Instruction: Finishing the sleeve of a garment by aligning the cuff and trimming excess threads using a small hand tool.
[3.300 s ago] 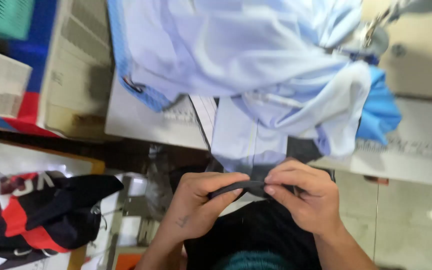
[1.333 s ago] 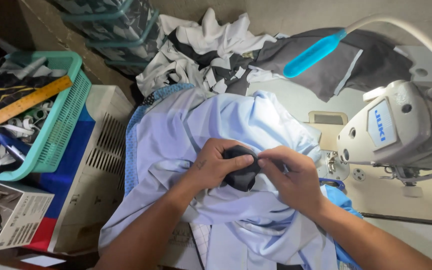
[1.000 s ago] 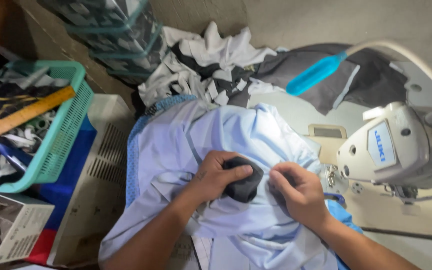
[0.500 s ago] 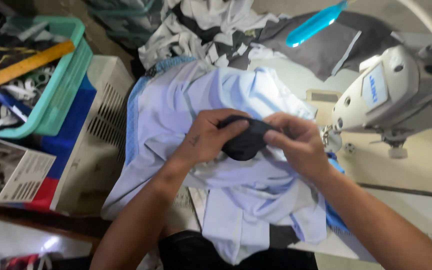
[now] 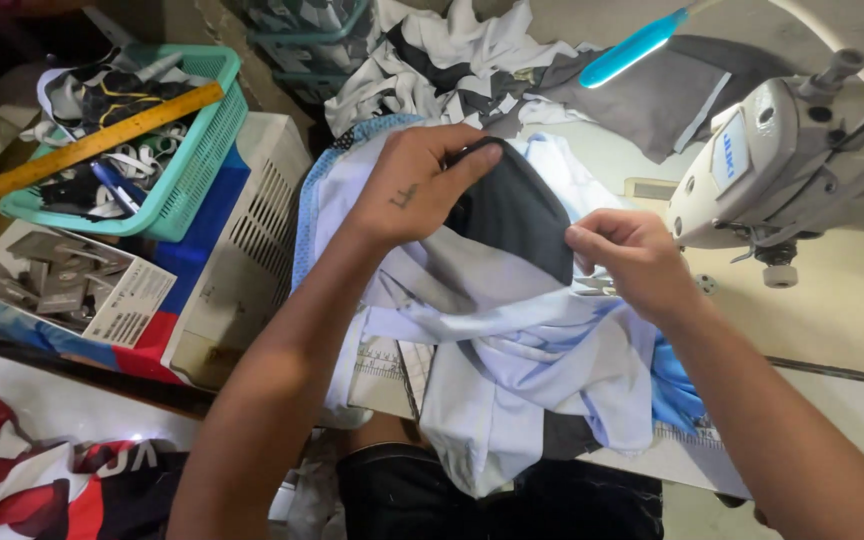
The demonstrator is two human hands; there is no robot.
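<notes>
2 hands on 1 dark patch

2 hands hold a dark grey fabric piece (image 5: 512,215) up over a pale blue garment (image 5: 512,350) heaped on the bench (image 5: 852,320). left hand (image 5: 417,185) pinches the piece's top edge, fingers curled over it; right hand (image 5: 627,255) pinches its right edge between thumb and fingertips. just right stands a white sewing machine (image 5: 802,150), a blue lamp (image 5: 637,45) above. behind lies a pile of grey and white cloth (image 5: 452,60). left, well apart, a green basket (image 5: 197,160) holds a yellow ruler (image 5: 92,140) and scraps.
</notes>
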